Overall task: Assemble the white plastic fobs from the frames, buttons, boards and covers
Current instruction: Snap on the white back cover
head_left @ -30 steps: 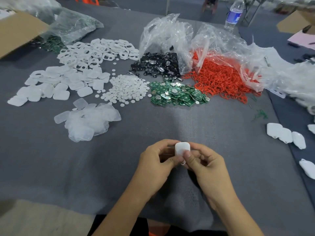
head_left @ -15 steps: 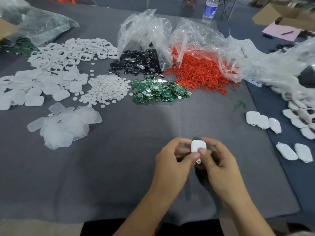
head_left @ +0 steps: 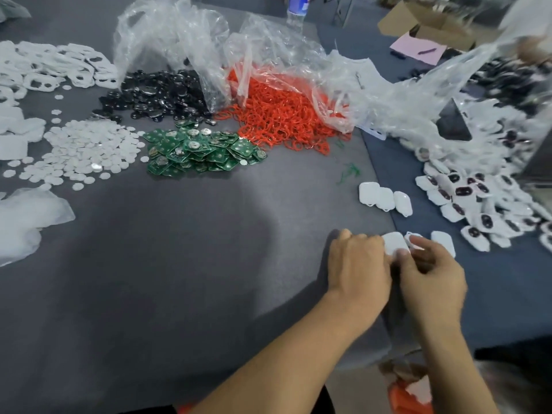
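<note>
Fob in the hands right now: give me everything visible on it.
The fob is a small white rounded-square shell, smooth plastic by its look, with its plain face turned up toward the camera. The left hand and right hand pinch it between them above the grey table, near its right edge. Fingers hide its lower part, and blur hides any seams.

Both bare forearms are reaching forward and rightward, with the hands meeting side by side. The left hand (head_left: pixel 358 264) is lying knuckles up, its fingers curling round the fob (head_left: pixel 393 242). The right hand (head_left: pixel 431 274) is pinching the same fob, its thumb pressing the near edge.
</note>
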The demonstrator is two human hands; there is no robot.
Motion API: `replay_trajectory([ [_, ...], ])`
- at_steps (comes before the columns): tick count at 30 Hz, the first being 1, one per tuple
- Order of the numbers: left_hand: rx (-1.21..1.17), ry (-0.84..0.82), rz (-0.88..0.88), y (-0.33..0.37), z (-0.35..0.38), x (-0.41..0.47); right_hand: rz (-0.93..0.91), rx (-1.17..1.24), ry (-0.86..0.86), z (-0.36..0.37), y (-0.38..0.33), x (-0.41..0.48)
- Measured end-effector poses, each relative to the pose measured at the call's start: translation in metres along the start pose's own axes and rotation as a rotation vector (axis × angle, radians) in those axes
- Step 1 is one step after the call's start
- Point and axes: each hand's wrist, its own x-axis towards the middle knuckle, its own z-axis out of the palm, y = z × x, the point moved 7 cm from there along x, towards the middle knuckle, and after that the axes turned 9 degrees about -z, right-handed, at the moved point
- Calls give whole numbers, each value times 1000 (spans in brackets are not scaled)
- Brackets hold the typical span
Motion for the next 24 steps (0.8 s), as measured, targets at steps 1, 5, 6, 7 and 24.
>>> replay_trajectory([
  [1, 28, 0, 17, 6, 5, 1, 0, -16, 40, -3, 3, 3],
  [5, 89, 14, 94, 15, 21, 2, -4, -26, 146, -7, 17, 6],
  [6, 99, 23, 120, 15, 23, 1, -10, -31, 162, -7, 19, 5],
  [7, 102, 32, 139, 15, 24, 0, -18, -35, 176, -8, 20, 4],
  [24, -563, 389, -242, -130, -148, -34, -305, 386, -336, 132, -141, -81],
])
